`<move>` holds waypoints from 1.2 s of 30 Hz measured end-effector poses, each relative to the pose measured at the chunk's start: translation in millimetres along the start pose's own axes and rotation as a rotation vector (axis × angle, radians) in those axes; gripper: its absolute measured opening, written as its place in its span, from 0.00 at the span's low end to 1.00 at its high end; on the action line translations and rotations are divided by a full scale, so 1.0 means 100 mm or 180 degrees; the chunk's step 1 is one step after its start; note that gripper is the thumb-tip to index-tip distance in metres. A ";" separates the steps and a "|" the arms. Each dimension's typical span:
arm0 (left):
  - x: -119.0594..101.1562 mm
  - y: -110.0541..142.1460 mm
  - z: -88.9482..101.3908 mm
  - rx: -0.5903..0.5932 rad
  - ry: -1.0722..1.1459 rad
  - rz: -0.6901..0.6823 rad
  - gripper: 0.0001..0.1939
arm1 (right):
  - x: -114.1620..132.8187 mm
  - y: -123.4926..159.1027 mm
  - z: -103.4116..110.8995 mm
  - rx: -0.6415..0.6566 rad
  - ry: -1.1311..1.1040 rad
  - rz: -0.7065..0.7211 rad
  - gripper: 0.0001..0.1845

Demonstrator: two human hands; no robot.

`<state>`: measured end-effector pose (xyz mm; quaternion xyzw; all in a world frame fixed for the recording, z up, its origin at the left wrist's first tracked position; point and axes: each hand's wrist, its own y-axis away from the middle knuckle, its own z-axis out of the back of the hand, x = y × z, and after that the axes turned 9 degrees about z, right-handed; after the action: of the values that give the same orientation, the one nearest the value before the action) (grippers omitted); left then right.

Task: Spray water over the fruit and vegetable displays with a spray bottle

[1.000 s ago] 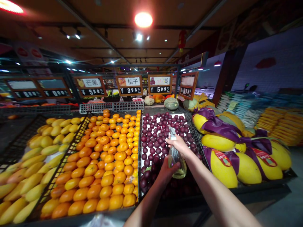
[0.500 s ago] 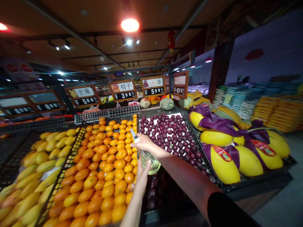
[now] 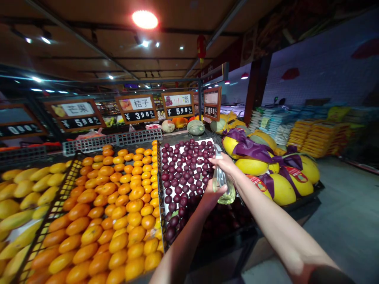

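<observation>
Both my hands hold a transparent plastic spray bottle (image 3: 224,188) with a white trigger head and pale yellowish liquid inside. My right hand (image 3: 223,162) grips it at the neck, under the head, and my left hand (image 3: 213,195) supports the lower body from below. The bottle hangs over the right side of a bin of round dark purple fruits (image 3: 183,173), which lie on white paper. Its nozzle points away from me, and the bottle touches no fruit that I can see. To the left of that bin is a heap of tangerines (image 3: 118,209).
Mangoes (image 3: 29,201) fill the far left bin. Yellow melons (image 3: 293,189) wrapped in purple ribbon lie to the right, with green melons (image 3: 195,127) behind. Price signs (image 3: 136,109) hang at the back. Stacked sacks (image 3: 266,126) stand beyond, beside a grey floor (image 3: 340,213).
The view has swung right, so the stall shifts left in the frame. Both hands have carried the bottle rightward, from the tangerine bin's edge to over the purple fruits.
</observation>
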<state>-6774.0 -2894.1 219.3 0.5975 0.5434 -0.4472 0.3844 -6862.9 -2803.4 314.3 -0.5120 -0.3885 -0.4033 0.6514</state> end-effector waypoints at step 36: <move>1.00 1.67 0.23 0.0890 -0.0528 0.1378 0.38 | -0.86 2.45 0.00 -0.1118 -0.1009 -0.0911 0.24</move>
<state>-6609.6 -2904.4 112.4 0.7083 0.3026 -0.4728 0.4280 -6669.0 -2755.1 148.5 -0.6137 -0.4780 -0.4673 0.4201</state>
